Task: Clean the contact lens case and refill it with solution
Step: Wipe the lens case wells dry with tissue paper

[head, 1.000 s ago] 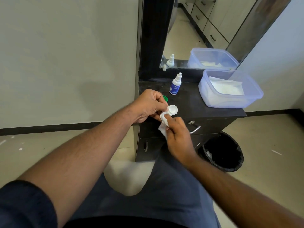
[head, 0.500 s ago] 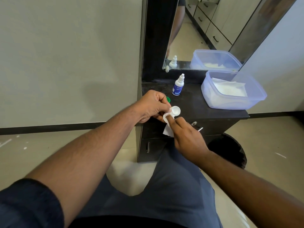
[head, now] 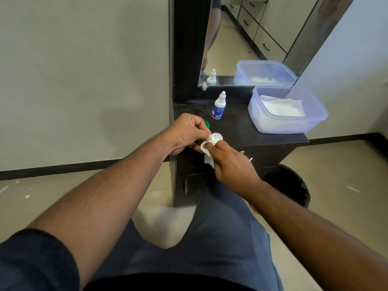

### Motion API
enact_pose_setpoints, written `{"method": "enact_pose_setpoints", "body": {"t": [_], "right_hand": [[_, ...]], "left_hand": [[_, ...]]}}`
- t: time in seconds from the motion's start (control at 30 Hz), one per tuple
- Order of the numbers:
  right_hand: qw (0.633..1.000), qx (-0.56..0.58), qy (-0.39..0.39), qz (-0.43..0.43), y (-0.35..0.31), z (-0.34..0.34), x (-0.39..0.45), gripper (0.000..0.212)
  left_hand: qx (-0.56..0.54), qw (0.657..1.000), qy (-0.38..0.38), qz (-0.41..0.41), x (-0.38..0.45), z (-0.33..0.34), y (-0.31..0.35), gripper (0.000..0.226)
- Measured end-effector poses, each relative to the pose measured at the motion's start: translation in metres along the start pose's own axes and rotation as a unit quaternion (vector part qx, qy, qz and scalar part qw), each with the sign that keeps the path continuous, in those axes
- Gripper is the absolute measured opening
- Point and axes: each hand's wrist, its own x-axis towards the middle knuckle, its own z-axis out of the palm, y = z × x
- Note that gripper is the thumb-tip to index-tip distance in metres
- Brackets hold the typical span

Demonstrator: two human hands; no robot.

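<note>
My left hand (head: 184, 134) pinches a white contact lens case (head: 216, 138) at its left end, above the front of a black cabinet top (head: 237, 131). One open well of the case faces up. My right hand (head: 231, 164) grips a white tissue (head: 209, 160) and pushes a finger wrapped in it into the near well. A green cap (head: 207, 124) lies on the cabinet just behind my left hand. The small white solution bottle (head: 219, 106) with a blue label stands upright further back, its cap on.
A clear blue plastic tub (head: 315, 120) holding white tissues sits on the right of the cabinet top. A mirror (head: 252, 38) stands behind it. A black waste bin (head: 291, 183) is on the floor at the cabinet's right. My legs are below.
The right hand's finger has kept working the tissue inside the near well, shifting slightly. The left hand keeps its hold on the case. The view has tilted a little.
</note>
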Motion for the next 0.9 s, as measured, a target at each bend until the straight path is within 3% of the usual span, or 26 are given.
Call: {"method": "enact_pose_setpoints", "body": {"t": [0.07, 0.1, 0.2, 0.3, 0.37, 0.5, 0.57, 0.6, 0.63, 0.7, 0.73, 0.77, 0.83, 0.9], "right_hand": [[0.973, 0.215, 0.007, 0.082, -0.004, 0.004, 0.004, 0.039], [0.937, 0.318, -0.005, 0.144, -0.003, -0.001, 0.008, 0.035], [0.784, 0.547, -0.057, 0.288, 0.010, -0.022, 0.013, 0.025], [0.663, 0.670, 0.031, 0.333, 0.032, -0.034, 0.007, 0.029], [0.626, 0.700, 0.087, 0.334, 0.043, -0.037, 0.005, 0.034], [0.613, 0.723, 0.107, 0.299, 0.054, -0.037, 0.006, 0.041], [0.632, 0.714, 0.097, 0.283, 0.052, -0.039, 0.010, 0.041], [0.659, 0.691, 0.099, 0.280, 0.049, -0.040, 0.012, 0.035], [0.707, 0.644, 0.108, 0.271, 0.045, -0.042, 0.014, 0.029], [0.852, 0.453, 0.149, 0.214, 0.045, -0.044, 0.017, 0.023], [0.916, 0.332, 0.167, 0.151, 0.046, -0.045, 0.018, 0.022], [0.957, 0.216, 0.178, 0.074, 0.049, -0.045, 0.019, 0.022], [0.981, 0.039, 0.180, -0.066, 0.055, -0.044, 0.022, 0.021], [0.974, -0.060, 0.165, -0.144, 0.056, -0.037, 0.025, 0.021]], "left_hand": [[-0.002, 1.000, -0.003, 0.000, 0.000, 0.000, -0.001, 0.011], [-0.003, 1.000, -0.004, 0.002, -0.001, 0.000, -0.001, 0.010], [0.008, 1.000, -0.005, -0.002, 0.000, 0.001, 0.000, 0.009], [0.007, 1.000, -0.013, -0.013, 0.002, -0.001, 0.001, 0.008], [0.003, 1.000, -0.019, -0.016, 0.004, -0.002, 0.001, 0.008], [0.017, 0.999, -0.040, -0.028, 0.002, -0.003, 0.004, 0.013], [0.023, 0.998, -0.049, -0.031, 0.003, -0.004, 0.004, 0.016], [0.023, 0.998, -0.050, -0.032, 0.003, -0.004, 0.004, 0.016], [0.023, 0.998, -0.051, -0.032, 0.003, -0.005, 0.004, 0.016], [0.021, 0.998, -0.052, -0.029, 0.002, -0.005, 0.003, 0.016], [0.018, 0.998, -0.051, -0.027, 0.001, -0.005, 0.003, 0.017], [0.015, 0.998, -0.050, -0.027, 0.001, -0.005, 0.003, 0.018], [0.011, 0.998, -0.049, -0.026, 0.001, -0.005, 0.002, 0.019], [0.012, 0.998, -0.051, -0.023, 0.002, -0.006, 0.000, 0.018]]}}
